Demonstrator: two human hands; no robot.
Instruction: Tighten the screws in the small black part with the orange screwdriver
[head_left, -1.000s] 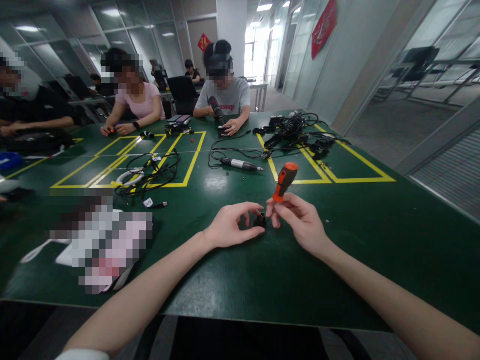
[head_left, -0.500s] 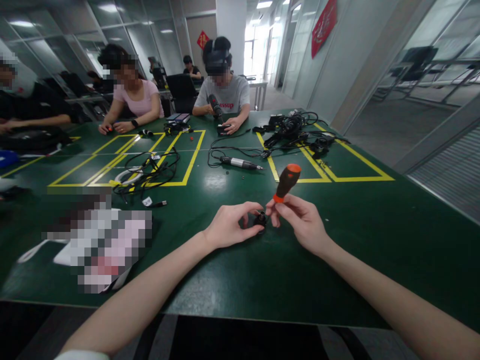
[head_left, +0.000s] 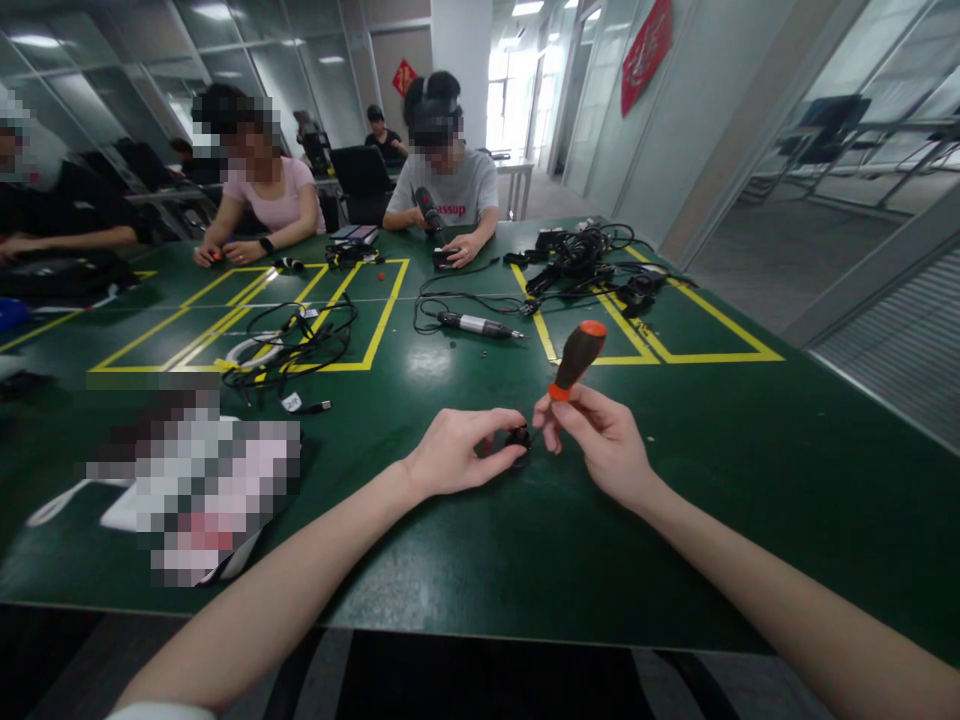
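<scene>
Between the thumb and fingers of my left hand [head_left: 465, 452] is a small dark round part [head_left: 517, 438], held low at the green table [head_left: 450, 560]. My right hand [head_left: 596, 435] grips a screwdriver [head_left: 581, 358] with a black and orange handle. The handle leans up and to the right, and its thin shaft points down toward the right side of the dark part. Whether the tip touches the part is too small to tell.
A black and silver corded tool [head_left: 476, 324] lies ahead of my hands. Tangled black cables [head_left: 577, 262] sit at the back right, more cables [head_left: 289, 345] at the left. A blurred-out pink and white item [head_left: 247, 480] lies near my left forearm. People work across the table.
The screwdriver handle has tilted slightly further right. The dark part between my left fingers has turned or shifted a little. Both hands stay in nearly the same place.
</scene>
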